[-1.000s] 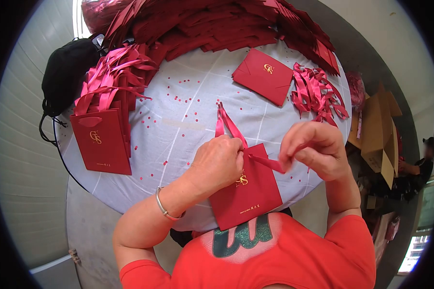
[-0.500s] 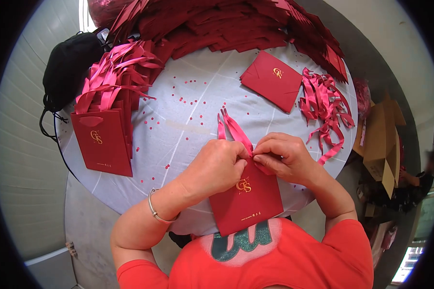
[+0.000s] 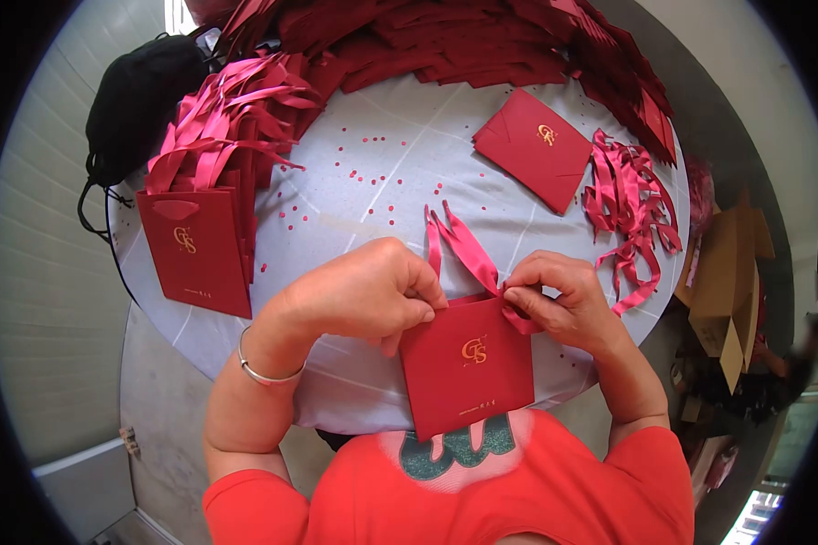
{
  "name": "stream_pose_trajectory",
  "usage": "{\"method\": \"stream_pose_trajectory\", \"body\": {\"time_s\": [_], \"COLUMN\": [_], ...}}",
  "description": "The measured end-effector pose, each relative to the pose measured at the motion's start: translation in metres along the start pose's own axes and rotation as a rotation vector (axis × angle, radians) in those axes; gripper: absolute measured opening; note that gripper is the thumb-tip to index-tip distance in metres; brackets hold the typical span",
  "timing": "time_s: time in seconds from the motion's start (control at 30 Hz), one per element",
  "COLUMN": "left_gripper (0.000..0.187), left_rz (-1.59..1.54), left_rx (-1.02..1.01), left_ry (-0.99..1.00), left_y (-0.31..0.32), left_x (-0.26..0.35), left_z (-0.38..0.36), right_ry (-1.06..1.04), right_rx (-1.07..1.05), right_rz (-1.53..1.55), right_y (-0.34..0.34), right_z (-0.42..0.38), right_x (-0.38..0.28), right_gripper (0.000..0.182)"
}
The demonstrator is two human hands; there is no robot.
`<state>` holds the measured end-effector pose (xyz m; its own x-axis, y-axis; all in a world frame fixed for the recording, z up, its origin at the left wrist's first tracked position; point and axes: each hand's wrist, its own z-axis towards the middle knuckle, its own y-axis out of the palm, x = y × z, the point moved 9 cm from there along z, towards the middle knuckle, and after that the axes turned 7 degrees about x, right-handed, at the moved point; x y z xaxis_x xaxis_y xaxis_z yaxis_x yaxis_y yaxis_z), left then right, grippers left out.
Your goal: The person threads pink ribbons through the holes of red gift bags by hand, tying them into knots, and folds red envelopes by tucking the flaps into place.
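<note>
A red paper bag with a gold logo lies at the table's near edge against my shirt. My left hand is closed at the bag's top left corner, thumb and fingers pinching its edge. At the top right corner my right hand pinches a pink ribbon, and a loop of it hangs below the fingers. Another ribbon part rises from the bag's opening and lies on the cloth beyond it. Inside the bag nothing can be made out.
Bags with pink ribbon handles stand at the left beside a black pouch. Flat red bags and loose ribbons lie at the right. Many red bags line the far edge. Cardboard boxes stand beyond the table.
My left hand has moved left, from the ribbon to the bag's top left corner, uncovering the top edge. My right hand still pinches the ribbon. The view has shifted slightly.
</note>
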<state>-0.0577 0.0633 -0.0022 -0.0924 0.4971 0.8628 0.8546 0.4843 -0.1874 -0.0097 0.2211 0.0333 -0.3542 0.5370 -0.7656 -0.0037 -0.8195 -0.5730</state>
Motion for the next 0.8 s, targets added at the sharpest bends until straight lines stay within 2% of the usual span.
{"method": "stream_pose_trajectory", "body": {"time_s": [0.1,0.2,0.3,0.43,0.7,0.8], "left_gripper": [0.013,0.014,0.015,0.017,0.018,0.018], "left_rz": [0.043,-0.018,-0.077,-0.107,-0.040,0.041], "left_rx": [0.003,-0.016,-0.058,-0.066,-0.063,-0.055], "left_ry": [0.019,-0.022,-0.021,-0.036,-0.004,0.031], "left_y": [0.000,0.001,0.003,0.003,0.003,0.001], "left_x": [-0.002,-0.012,-0.016,-0.020,-0.016,-0.012], "left_z": [0.007,0.012,0.015,0.017,0.015,0.014], "right_ry": [0.051,0.169,-0.018,-0.111,-0.156,-0.089], "right_rx": [0.111,0.091,-0.014,-0.134,-0.079,-0.039], "right_rz": [0.095,0.143,0.050,0.000,-0.006,0.012], "right_y": [-0.011,-0.013,0.003,0.027,0.041,0.041], "right_z": [0.004,0.002,0.010,0.011,0.012,0.013], "right_x": [0.000,-0.010,-0.040,-0.050,-0.050,-0.045], "right_gripper": [0.007,0.012,0.019,0.019,0.014,0.014]}}
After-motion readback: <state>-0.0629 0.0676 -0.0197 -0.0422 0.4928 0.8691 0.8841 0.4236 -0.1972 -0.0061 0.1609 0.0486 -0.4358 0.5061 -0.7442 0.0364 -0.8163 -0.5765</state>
